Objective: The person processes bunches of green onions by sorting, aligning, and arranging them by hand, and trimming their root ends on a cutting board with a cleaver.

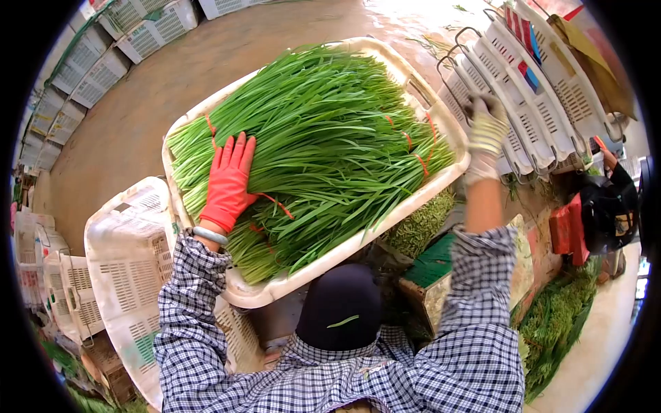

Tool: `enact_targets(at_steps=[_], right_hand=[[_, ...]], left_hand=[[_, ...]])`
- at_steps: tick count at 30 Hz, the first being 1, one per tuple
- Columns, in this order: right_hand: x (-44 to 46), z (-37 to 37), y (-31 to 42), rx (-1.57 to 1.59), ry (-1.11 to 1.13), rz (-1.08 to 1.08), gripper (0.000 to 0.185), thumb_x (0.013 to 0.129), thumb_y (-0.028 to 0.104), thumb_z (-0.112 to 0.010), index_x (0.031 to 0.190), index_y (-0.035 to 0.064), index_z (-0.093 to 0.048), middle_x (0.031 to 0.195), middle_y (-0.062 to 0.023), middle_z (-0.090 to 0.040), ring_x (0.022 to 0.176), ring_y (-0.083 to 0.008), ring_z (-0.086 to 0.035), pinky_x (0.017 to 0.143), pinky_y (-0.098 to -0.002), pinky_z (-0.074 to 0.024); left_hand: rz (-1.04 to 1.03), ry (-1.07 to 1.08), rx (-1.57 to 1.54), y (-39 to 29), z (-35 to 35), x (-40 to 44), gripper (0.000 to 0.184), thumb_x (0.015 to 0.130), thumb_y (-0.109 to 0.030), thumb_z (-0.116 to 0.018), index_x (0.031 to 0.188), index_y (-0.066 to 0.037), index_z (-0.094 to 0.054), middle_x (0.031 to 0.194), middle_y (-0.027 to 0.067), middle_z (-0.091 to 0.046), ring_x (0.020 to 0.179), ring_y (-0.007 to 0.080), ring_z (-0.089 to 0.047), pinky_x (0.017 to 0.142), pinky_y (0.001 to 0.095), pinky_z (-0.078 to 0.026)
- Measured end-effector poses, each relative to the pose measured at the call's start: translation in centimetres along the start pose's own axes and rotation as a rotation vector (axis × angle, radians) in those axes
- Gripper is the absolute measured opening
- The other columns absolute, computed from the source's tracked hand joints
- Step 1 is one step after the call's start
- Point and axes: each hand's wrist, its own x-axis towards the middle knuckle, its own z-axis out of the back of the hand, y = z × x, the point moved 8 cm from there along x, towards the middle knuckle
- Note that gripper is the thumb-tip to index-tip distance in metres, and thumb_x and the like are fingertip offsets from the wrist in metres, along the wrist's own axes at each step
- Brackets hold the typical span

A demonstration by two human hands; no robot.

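A white plastic crate (279, 288) holds bundles of long green leafy stalks (310, 131), tied with red bands. My left hand (230, 183), in a red glove, lies on the stalks at the crate's left side, its fingers stretched out. My right hand (486, 134), in a pale glove with dark fingertips, is raised just beyond the crate's right edge, close to the wire handles of stacked crates. Its fingers are smeared by motion, so whether it holds anything is unclear.
White crates (530, 103) with wire handles lean together at the upper right. Another white crate (127, 275) stands at the left. More crates (160, 31) line the upper left. Greens (561, 323) lie at the lower right, near a red object (569, 229).
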Motion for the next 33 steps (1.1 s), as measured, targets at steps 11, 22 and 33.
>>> enact_targets(at_steps=[11, 22, 33], right_hand=[[-8.7, -5.7, -2.8, -0.881, 0.734, 0.159, 0.033, 0.09, 0.017, -0.062, 0.122, 0.0056, -0.062, 0.113, -0.016, -0.067, 0.106, -0.0318, -0.064, 0.095, -0.0395, -0.0485], [-8.3, -9.8, -6.8, -1.236, 0.527, 0.414, 0.021, 0.086, 0.018, -0.059, 0.097, 0.0059, -0.073, 0.1, -0.0183, -0.071, 0.092, -0.028, -0.069, 0.083, -0.0423, -0.0535], [-13.2, -3.0, 2.9, -0.964, 0.527, 0.607, 0.052, 0.078, 0.023, -0.073, 0.127, 0.0169, -0.06, 0.134, -0.0115, -0.056, 0.126, -0.0326, -0.05, 0.106, -0.0456, -0.0388]], left_hand=[[-0.027, -0.056, 0.052, -0.2, -0.4, 0.0, 0.118, 0.055, -0.035, -0.088, 0.151, -0.006, -0.025, 0.154, 0.0167, -0.03, 0.14, 0.0393, -0.03, 0.115, 0.0498, -0.024], [-0.02, -0.044, 0.053, 0.1, -0.8, -0.1, 0.122, 0.052, -0.033, -0.089, 0.152, -0.007, -0.024, 0.155, 0.0156, -0.029, 0.141, 0.0379, -0.028, 0.116, 0.0492, -0.023], [-0.036, -0.056, 0.063, 0.0, -0.9, 0.2, 0.121, 0.052, -0.036, -0.088, 0.151, -0.006, -0.025, 0.153, 0.0169, -0.031, 0.141, 0.0391, -0.029, 0.116, 0.0487, -0.024]])
